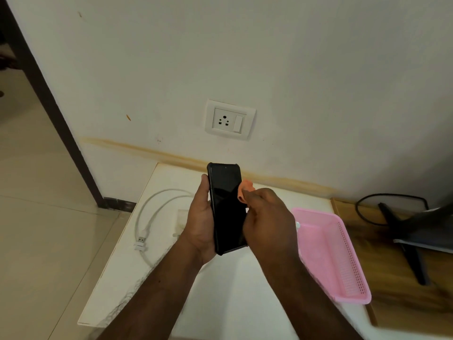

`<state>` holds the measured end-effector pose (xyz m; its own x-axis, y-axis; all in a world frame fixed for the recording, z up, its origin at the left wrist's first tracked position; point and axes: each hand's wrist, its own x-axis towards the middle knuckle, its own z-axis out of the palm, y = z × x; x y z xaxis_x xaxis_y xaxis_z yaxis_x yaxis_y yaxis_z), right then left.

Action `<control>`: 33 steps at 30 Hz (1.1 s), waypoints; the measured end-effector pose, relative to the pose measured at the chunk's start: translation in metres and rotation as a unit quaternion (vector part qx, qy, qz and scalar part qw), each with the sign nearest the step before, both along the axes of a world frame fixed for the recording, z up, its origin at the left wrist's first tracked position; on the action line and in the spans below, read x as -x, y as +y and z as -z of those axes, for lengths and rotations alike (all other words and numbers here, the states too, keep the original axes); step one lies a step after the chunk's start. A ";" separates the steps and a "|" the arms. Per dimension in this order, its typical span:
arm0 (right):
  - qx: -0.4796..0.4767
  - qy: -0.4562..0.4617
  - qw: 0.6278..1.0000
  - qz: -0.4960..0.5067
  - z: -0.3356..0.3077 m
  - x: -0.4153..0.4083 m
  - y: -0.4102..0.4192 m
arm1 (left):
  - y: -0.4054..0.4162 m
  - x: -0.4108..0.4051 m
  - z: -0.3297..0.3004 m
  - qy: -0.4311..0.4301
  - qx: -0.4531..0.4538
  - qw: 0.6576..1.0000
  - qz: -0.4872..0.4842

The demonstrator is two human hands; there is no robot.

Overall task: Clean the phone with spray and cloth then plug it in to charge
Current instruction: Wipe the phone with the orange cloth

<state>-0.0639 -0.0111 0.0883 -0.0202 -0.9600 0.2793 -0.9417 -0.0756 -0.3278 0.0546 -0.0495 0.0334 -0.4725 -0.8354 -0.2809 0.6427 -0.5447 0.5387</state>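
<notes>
My left hand (199, 222) grips a black phone (226, 204) in a dark case, screen up, above the white table (220, 290). In my right hand (267, 217) a small orange cloth (245, 188) is bunched and held against the phone's right edge. On the table to the left lies a white charging cable (147, 217), coiled, with its USB plug (140, 241) free. A white wall socket (229, 120) with a switch sits on the wall above the table. A small white tip (297, 225) shows just past my right hand; what it belongs to I cannot tell.
A pink plastic basket (343, 261) stands on the table's right side. Beyond it is a wooden desk (392, 290) with a black monitor stand (411, 249) and a black cable. Tiled floor and a dark door frame (56, 123) lie to the left.
</notes>
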 end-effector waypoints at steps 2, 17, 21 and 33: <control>-0.008 0.003 1.000 0.000 0.000 -0.007 0.002 | 0.000 0.001 0.000 -0.006 0.001 1.000 -0.004; -0.009 0.028 0.999 -0.021 -0.005 -0.017 0.008 | -0.001 0.001 0.001 0.015 0.006 1.000 -0.014; 0.010 0.044 0.995 -0.092 0.000 -0.040 0.021 | -0.003 -0.001 0.007 0.022 0.008 0.998 -0.052; -0.017 0.037 0.998 -0.045 0.001 -0.027 0.014 | -0.004 0.000 0.005 0.036 0.004 0.998 -0.048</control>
